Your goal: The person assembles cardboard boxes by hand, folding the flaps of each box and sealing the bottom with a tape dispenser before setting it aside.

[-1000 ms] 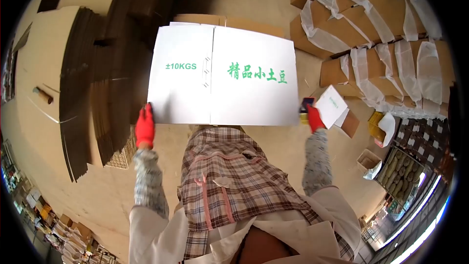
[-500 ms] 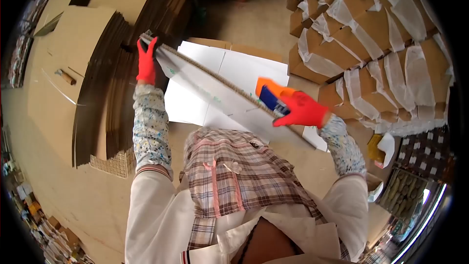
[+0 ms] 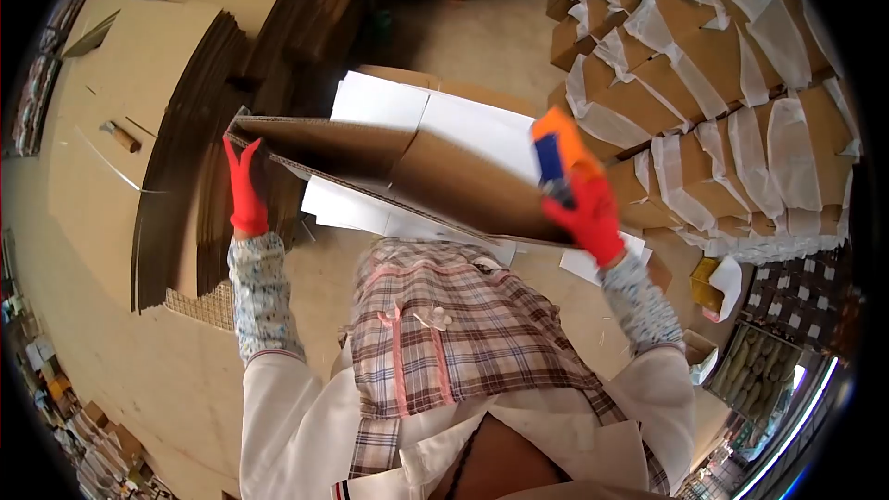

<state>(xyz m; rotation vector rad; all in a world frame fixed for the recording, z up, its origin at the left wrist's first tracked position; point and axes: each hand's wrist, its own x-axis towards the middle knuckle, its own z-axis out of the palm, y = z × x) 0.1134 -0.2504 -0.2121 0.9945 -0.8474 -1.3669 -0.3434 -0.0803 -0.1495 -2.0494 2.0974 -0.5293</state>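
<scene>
Both of my hands wear red gloves. My left hand (image 3: pixel 246 187) grips the left end of a cardboard box (image 3: pixel 482 187), which is partly opened out and shows its brown inside. In my right hand (image 3: pixel 589 215) is an orange and blue tape dispenser (image 3: pixel 563 150), held upright at the box's right end. The dispenser is slightly blurred. Beneath the box lie white-faced cardboard sheets (image 3: pixel 380 104), partly covered by it.
Stacks of flat brown cardboard (image 3: pixel 120 83) stand at the left, with a brown-handled tool (image 3: pixel 120 137) on top. Boxes with white liners (image 3: pixel 722 130) are piled at the right. A yellow container (image 3: pixel 707 283) and a crate (image 3: pixel 755 366) sit at the lower right.
The flat, folded cardboard has opened into a box shape. My left hand has moved down and left with its end. My right hand has turned the dispenser upright and moved right.
</scene>
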